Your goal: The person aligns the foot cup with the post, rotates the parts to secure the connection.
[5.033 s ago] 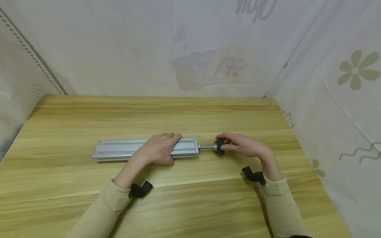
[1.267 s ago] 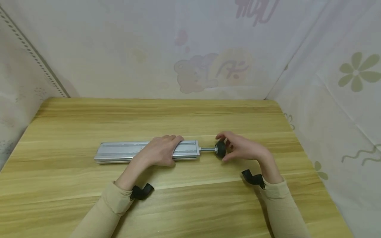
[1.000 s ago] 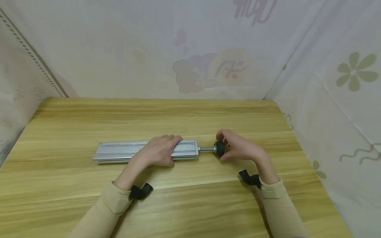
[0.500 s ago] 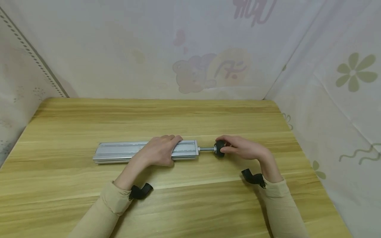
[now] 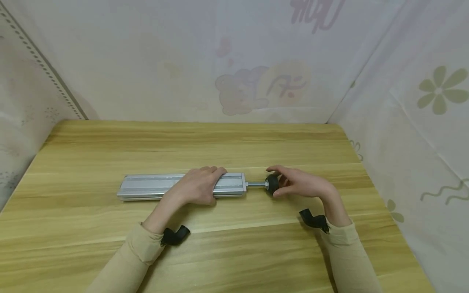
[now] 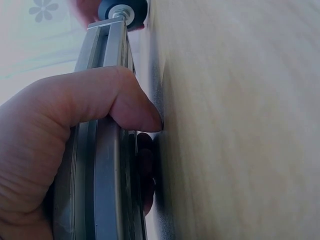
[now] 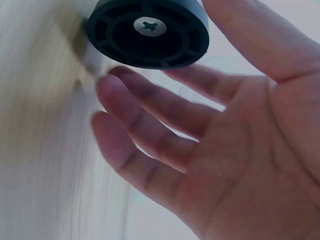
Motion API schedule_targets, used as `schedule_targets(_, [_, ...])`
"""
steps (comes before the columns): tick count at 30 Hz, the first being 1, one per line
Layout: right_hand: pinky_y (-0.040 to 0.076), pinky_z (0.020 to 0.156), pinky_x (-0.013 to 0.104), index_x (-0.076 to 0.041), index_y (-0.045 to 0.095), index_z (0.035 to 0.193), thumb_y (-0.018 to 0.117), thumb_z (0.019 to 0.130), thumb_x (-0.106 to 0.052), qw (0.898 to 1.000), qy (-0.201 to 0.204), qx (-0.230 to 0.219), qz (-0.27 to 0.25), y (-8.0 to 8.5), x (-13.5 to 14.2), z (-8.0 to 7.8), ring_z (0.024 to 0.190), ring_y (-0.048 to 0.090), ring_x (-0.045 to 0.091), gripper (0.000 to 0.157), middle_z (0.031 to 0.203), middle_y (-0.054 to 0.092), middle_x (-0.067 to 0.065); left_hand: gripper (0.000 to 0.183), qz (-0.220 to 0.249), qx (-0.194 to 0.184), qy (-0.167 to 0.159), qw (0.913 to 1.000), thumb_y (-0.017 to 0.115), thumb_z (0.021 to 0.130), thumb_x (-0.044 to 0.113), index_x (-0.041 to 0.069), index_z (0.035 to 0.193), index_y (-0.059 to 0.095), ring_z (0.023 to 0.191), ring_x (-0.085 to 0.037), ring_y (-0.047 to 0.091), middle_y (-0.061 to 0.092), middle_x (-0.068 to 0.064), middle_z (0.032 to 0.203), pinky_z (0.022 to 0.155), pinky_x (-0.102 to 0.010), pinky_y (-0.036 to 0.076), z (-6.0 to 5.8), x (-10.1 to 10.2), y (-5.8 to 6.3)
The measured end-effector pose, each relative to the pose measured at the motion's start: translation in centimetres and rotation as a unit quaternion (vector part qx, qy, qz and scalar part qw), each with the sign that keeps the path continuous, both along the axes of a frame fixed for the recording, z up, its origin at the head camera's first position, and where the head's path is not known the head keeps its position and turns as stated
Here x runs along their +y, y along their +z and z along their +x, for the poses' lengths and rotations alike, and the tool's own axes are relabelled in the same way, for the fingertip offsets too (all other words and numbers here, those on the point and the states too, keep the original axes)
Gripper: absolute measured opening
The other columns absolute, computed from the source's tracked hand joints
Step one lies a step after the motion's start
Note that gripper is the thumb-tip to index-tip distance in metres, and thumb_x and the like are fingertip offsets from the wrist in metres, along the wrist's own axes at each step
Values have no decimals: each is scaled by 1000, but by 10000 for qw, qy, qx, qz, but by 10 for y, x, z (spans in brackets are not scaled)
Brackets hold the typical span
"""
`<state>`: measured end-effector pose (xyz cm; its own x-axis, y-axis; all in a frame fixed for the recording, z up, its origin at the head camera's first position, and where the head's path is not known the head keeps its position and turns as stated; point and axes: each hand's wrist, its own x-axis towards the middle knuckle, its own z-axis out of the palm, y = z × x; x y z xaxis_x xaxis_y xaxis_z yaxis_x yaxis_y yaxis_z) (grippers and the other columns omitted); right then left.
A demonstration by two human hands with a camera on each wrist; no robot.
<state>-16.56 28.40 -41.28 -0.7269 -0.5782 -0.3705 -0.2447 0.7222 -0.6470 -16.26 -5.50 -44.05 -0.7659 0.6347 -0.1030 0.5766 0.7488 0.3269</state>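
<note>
My left hand (image 5: pixel 198 185) grips a silver aluminium profile (image 5: pixel 146 186) lying flat on the table, close to its right end. In the left wrist view the thumb (image 6: pixel 137 107) bends over one side of the profile, with fingertips showing past its far side. A threaded rod (image 5: pixel 255 184) with nuts sticks out of the end plate and bears a round black levelling foot (image 5: pixel 272 185). My right hand (image 5: pixel 302 183) curls loosely round the foot, thumb and index finger at its rim. The right wrist view shows the foot's ribbed underside (image 7: pixel 120 42) with a cross-head screw (image 7: pixel 150 26); the other fingers hang free below.
The wood-grain table (image 5: pixel 234 260) extends round the profile on all sides. Behind it stands a printed cloth wall (image 5: pixel 165 61), with another cloth on the right (image 5: pixel 421 134). Black curved pieces (image 5: pixel 176 235) stick out at both cuffs.
The right hand's fingers and thumb have spread and closed again round the foot, the wrist tilting with them. The left hand and the profile have stayed in place.
</note>
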Motion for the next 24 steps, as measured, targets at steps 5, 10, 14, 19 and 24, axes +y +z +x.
schedule_targets(5, [52,91,45,-6,42,133,90,77,-17,9990,-148,252,-328,-4,-6,-1,107,59,27,74,130,53,14,82,-3,18,-22,10000,80,63,18,11,139,51,110,-29,66,69,-8,121,87,-49,56,0,0,0])
schedule_targets(10, [53,92,45,-6,42,123,93,72,-12,9981,-195,515,-260,-5,-12,0,106,59,27,71,121,55,14,81,8,45,-48,10000,80,63,18,11,139,52,109,-29,67,69,-8,120,86,-48,56,0,0,0])
schedule_targets(14, [53,91,41,-9,46,126,88,80,-16,9986,-194,424,-267,-5,-8,0,106,61,24,63,121,60,11,82,-1,32,-65,10000,80,64,17,11,140,51,109,-29,67,69,-9,120,86,-48,56,0,-1,0])
schedule_targets(19, [53,89,35,-10,52,138,71,97,-28,9988,112,472,-114,-4,2,-1,105,65,20,49,117,68,8,83,-29,-30,-32,10000,81,65,18,11,142,50,112,-30,66,68,-9,124,89,-49,56,-1,-1,0])
schedule_targets(24, [52,96,42,-8,52,144,58,104,-32,9990,157,412,8,-1,3,-2,116,64,24,47,130,67,11,84,-22,-71,-9,10000,81,64,18,11,142,50,112,-30,66,68,-9,125,90,-49,55,0,-2,0])
